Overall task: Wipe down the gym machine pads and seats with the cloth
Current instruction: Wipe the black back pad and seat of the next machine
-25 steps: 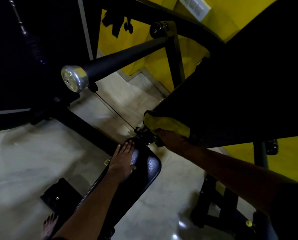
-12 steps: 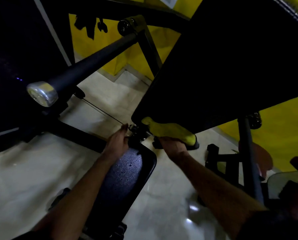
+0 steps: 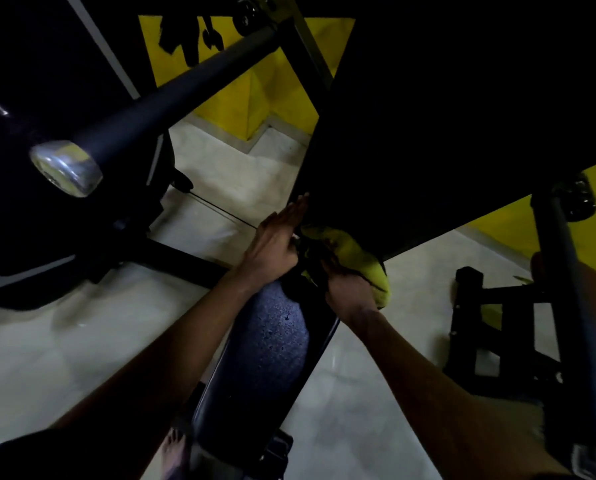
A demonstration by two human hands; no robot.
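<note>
1. L hand (image 3: 275, 244): flat, fingers straight and together, tips against lower-left edge of big black back pad (image 3: 445, 133).
2. R hand (image 3: 348, 289): clamped on yellow cloth (image 3: 352, 249), fingers curled into the bunch.
3. Same cloth: bunched, pressed to bottom corner of back pad, just right of L hand, above front end of seat pad (image 3: 272, 341).
4. Said seat pad: dark, speckled, between both forearms.
5. Upper left: black roller bar (image 3: 172, 98) w/ chrome end cap (image 3: 64, 166); pale floor (image 3: 47, 341), yellow wall (image 3: 241, 95) behind.

I cannot see fingertips of the right hand (image 3: 350, 294), buried in the cloth (image 3: 357, 252); the back pad (image 3: 462, 116) runs off frame, surface unreadable
</note>
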